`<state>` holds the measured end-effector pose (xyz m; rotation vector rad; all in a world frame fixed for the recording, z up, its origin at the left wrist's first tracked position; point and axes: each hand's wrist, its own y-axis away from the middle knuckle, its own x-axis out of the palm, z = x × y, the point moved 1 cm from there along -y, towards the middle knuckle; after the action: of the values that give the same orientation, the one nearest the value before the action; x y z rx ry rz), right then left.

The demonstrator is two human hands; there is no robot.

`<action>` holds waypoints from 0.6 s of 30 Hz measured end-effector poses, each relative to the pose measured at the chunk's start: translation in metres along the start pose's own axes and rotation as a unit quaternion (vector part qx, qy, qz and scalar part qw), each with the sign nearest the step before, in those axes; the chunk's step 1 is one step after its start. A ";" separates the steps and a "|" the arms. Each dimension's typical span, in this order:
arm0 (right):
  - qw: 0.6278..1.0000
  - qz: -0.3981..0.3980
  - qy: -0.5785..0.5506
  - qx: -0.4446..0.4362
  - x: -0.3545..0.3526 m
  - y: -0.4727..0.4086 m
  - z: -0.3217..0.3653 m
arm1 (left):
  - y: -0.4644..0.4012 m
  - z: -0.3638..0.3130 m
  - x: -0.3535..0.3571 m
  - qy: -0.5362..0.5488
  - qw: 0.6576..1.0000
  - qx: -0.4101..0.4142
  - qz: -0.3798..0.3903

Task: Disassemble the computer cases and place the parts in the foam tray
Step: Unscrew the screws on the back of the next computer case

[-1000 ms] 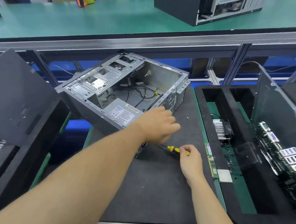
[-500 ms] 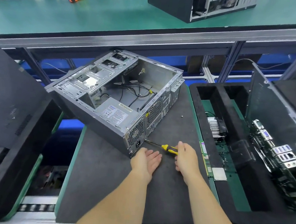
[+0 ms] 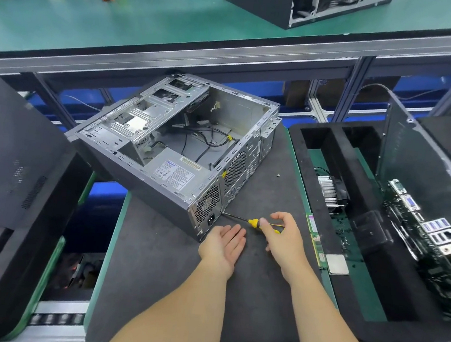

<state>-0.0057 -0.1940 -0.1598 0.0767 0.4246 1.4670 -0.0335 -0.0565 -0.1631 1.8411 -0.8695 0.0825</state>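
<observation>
Computer case (image 3: 174, 149), opened, side panel off, sits at frame centre on the dark mat (image 3: 158, 283), just above and left of both hands. We see its long axis run from upper left to lower right, open side facing up, rear grille end pointing toward lower centre. Power supply (image 3: 176, 173) sits inside the near corner, loose black cables behind it.

Our left hand (image 3: 223, 243) lies palm up, fingers straight and relaxed, holding nothing, just below the case's rear corner; whether it touches the case we cannot tell. Our right hand (image 3: 281, 237) sits to its right, fingers curled around the yellow handle of a screwdriver (image 3: 252, 222). Screwdriver lies roughly horizontal in frame, shaft pointing left, tip at the lower rear edge of the case by the power socket. Handle end points right toward the foam tray (image 3: 311, 325).

Foam tray fills the right of the frame, black, with long slots. We see a heatsink (image 3: 329, 192) in the left slot, a RAM stick (image 3: 315, 241) along the slot's left edge, a CPU chip (image 3: 337, 264) below it. Motherboard (image 3: 429, 240) stands tilted in the right slot, ports facing us, against a dark side panel (image 3: 412, 166). One small screw (image 3: 278, 175) lies on the mat between case and tray.

Left of frame, another black foam tray (image 3: 2, 273) with a dark panel (image 3: 9, 144) leaning in it. Another case (image 3: 262, 0) sits on the green shelf, top of frame.
</observation>
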 end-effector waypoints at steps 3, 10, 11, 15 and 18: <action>0.995 0.006 0.087 0.050 -0.001 -0.004 0.000 | -0.002 0.000 0.001 -0.008 1.000 -0.003 -0.004; 0.997 -0.033 0.060 -0.019 -0.002 0.001 -0.001 | -0.005 0.003 0.002 -0.024 1.000 0.002 -0.010; 0.998 -0.033 0.048 -0.019 -0.001 0.003 -0.002 | -0.005 0.003 0.002 -0.025 1.000 0.005 -0.010; 0.999 -0.038 0.014 -0.028 -0.001 0.006 -0.003 | -0.004 0.004 0.003 -0.026 1.000 0.012 -0.012; 0.999 -0.026 -0.028 -0.026 -0.002 0.006 -0.001 | -0.003 0.004 0.002 -0.026 1.000 0.017 -0.006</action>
<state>-0.0116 -0.1953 -0.1585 0.0635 0.3405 1.4214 -0.0314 -0.0606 -0.1669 1.8867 -0.8974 0.0414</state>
